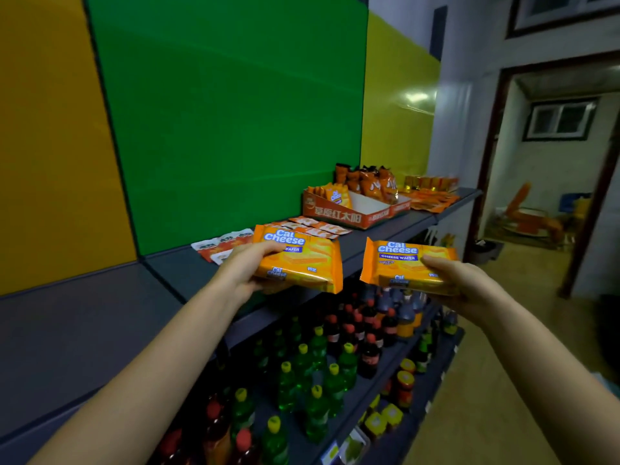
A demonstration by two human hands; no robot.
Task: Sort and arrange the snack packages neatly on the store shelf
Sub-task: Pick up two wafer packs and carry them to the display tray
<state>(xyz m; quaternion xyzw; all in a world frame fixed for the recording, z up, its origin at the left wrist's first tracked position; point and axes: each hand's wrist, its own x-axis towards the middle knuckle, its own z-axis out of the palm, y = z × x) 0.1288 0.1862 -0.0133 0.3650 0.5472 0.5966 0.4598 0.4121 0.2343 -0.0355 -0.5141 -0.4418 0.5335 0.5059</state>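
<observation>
You've got one Cal Cheese wafer pack in each of your hands: left hand (246,266) grips the left pack (302,263) by its near end, thumb on top, and right hand (459,280) grips the right pack (407,266) the same way. Both are in the air, not yet on the shelf (174,273). Main risk IMO: the right pack hangs out past the shelf's front edge, above the bottles (318,364) on the lower shelf. The foil looks slick, so a loose grip could drop it into them and tip a few. The left pack sits just above the white-red sachets (221,245) and orange sachets (318,226); set it down w/o looking and you'd likely bury or shove them. Re containers: the red cardboard display box (339,214) is open-topped, w/ a few small orange packs (333,194) standing at its left end and bare white floor beside them. The orange snack bags (372,182) at its far end are inside or behind it, can't tell.
</observation>
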